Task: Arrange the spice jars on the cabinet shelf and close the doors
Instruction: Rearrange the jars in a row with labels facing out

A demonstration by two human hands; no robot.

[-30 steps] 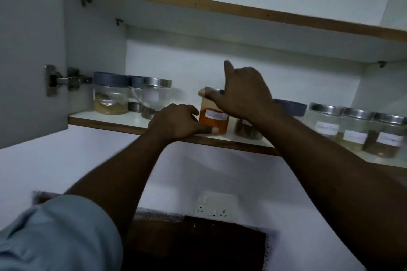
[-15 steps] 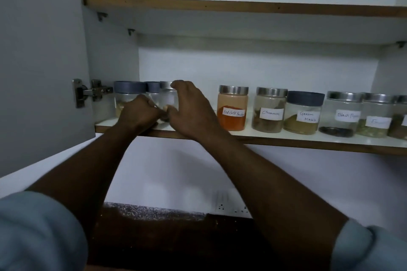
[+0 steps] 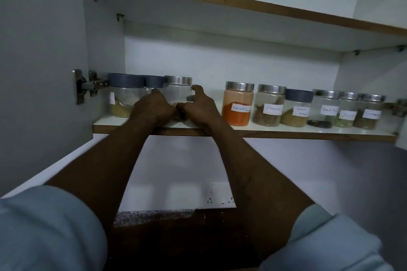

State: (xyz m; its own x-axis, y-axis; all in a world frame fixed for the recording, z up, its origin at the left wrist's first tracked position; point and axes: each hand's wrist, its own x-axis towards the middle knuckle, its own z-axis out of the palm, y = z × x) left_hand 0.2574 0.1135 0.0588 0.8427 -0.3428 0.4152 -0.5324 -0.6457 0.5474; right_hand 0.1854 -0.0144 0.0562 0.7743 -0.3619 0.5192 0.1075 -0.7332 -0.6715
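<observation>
White cabinet shelf with wooden front edge (image 3: 286, 133) carries labelled jars (image 3: 237, 105); right hand (image 3: 199, 109) wraps fingers round clear round jar with steel lid (image 3: 177, 92) near shelf's left end, left hand (image 3: 154, 109) curled beside it, grip hidden; jar likely light, slick, breakable, best held round its body

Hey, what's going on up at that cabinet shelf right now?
A person reaches both hands up to the lower shelf of an open cabinet. The right hand curls round a silver-lidded jar near the left end; the left hand is against that jar's other side, its grip unclear. Two blue-lidded jars stand left of it. To the right, six labelled jars stand in a row, starting with the red chilli powder jar. The left door is open.
</observation>
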